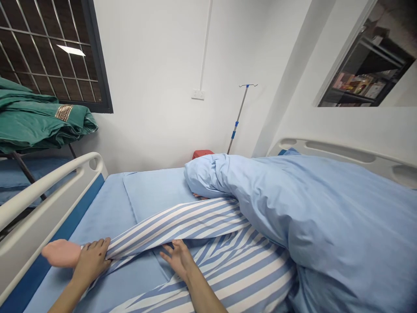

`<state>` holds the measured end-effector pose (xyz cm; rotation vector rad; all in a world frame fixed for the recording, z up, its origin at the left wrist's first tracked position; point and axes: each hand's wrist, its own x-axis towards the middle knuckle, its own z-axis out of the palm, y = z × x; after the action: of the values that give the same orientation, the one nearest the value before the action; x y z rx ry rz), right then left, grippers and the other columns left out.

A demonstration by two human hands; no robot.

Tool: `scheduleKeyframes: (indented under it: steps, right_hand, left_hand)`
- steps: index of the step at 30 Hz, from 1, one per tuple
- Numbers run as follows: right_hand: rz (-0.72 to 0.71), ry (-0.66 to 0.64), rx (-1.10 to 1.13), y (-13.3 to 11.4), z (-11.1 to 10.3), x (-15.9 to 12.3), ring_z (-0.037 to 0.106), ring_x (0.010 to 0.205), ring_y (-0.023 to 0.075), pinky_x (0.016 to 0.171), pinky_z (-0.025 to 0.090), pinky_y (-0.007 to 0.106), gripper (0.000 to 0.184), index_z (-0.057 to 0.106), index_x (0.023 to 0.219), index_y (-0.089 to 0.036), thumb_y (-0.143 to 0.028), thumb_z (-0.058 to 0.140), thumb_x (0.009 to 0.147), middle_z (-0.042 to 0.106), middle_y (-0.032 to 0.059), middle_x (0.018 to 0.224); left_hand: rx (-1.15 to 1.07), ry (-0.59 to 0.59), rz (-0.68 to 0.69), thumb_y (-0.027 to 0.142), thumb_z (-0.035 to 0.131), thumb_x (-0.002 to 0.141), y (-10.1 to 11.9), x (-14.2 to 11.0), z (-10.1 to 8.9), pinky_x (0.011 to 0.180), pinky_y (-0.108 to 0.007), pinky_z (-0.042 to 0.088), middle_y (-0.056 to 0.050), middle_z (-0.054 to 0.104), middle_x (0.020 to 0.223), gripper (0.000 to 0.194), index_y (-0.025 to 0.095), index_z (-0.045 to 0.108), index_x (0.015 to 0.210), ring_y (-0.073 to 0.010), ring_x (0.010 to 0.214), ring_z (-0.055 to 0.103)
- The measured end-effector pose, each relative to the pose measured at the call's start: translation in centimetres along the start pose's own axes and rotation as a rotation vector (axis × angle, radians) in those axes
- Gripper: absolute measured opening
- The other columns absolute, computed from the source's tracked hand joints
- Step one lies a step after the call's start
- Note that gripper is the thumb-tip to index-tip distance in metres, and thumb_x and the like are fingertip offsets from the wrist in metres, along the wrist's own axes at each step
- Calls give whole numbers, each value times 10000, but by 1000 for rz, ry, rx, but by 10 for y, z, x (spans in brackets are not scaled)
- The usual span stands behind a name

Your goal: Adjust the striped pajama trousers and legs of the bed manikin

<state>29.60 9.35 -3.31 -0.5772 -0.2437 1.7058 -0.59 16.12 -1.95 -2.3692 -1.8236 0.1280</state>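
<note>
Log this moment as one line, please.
left hand: holding striped trouser leg beside pink foot; right hand: open, at leg's near edge

Beyond the left grip (94, 255), leftward, green bedding (39, 126) lies bunched before a barred window (54, 61); rightward, a wall socket (197, 94), drip stand (236, 125) and red object (202, 154).

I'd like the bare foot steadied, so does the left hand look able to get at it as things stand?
Probably yes. The left hand wraps over the ankle end of the striped trouser leg, right beside the bare foot, and nothing visible blocks the way between them.
</note>
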Motion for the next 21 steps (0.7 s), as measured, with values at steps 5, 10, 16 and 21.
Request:
scheduleKeyframes:
  steps: [5, 10, 16, 21]
  right_hand:
    - [21, 63, -44, 2, -3, 1, 590, 852, 189, 756, 460, 371, 242, 449, 696, -205, -202, 672, 603, 613, -23, 843]
    - [39, 160, -104, 6, -8, 6, 598, 783, 179, 702, 471, 346, 269, 447, 733, -207, -239, 674, 592, 614, -7, 839]
    - [43, 277, -229, 9, -15, 13, 582, 669, 152, 625, 480, 310, 305, 479, 833, -210, -293, 648, 593, 581, -1, 795]
    - [7, 299, -358, 8, -12, 9, 575, 679, 153, 591, 469, 285, 285, 490, 797, -199, -318, 637, 584, 575, 10, 773]
  left_hand:
    - [68, 2, 26, 266, 464, 717, -8, -9, -6, 950, -413, 270, -145, 582, 1158, 491, 153, 521, 1191, -290, 1074, 496]
    - [127, 7, 27, 199, 473, 698, -10, -15, -9, 985, -446, 258, -166, 570, 1186, 522, 143, 527, 1214, -313, 1107, 488]
    - [46, 124, -21, 224, 483, 712, 19, -48, -13, 1101, -506, 97, -149, 392, 1408, 608, 180, 440, 1318, -327, 1338, 253]
    - [-365, -190, 136, 499, 448, 750, 47, -107, -12, 1106, -379, 256, -19, 342, 1452, 672, 289, 343, 1380, -245, 1342, 286]
